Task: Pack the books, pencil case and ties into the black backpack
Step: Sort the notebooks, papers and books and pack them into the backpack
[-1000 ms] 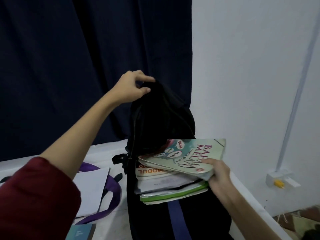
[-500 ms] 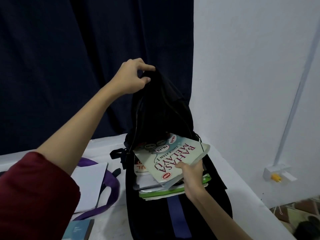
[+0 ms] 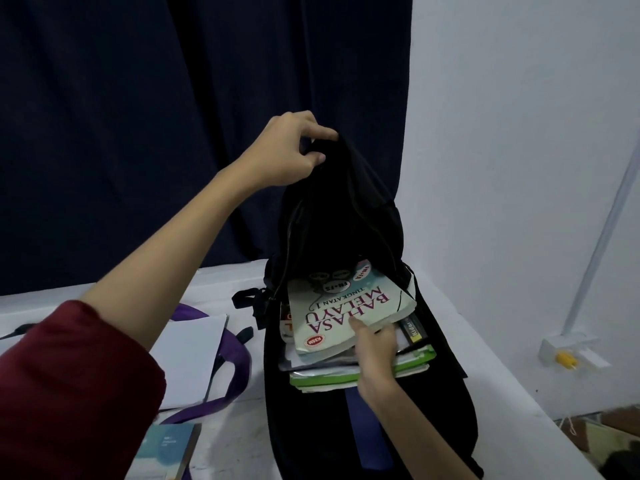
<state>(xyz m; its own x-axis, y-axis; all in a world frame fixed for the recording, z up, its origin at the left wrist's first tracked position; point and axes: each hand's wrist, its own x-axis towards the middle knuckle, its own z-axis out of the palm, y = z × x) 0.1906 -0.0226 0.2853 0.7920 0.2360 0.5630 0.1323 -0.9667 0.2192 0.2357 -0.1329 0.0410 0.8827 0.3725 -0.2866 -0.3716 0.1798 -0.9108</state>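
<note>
Bahasa Melayu book [image 3: 349,313] slid deeper into backpack [image 3: 332,216]; purple tie [image 3: 235,372] beside.

— What fills the upper left of the frame?
— A dark navy curtain [image 3: 173,116], hanging beside a white wall [image 3: 519,150] on the right.
— And along that wall?
— A white conduit [image 3: 604,216] slants down to a small white box [image 3: 571,351] with a yellow part at lower right.
— Lower right corner?
— A strip of patterned floor [image 3: 595,431], below the white table [image 3: 502,386].
</note>
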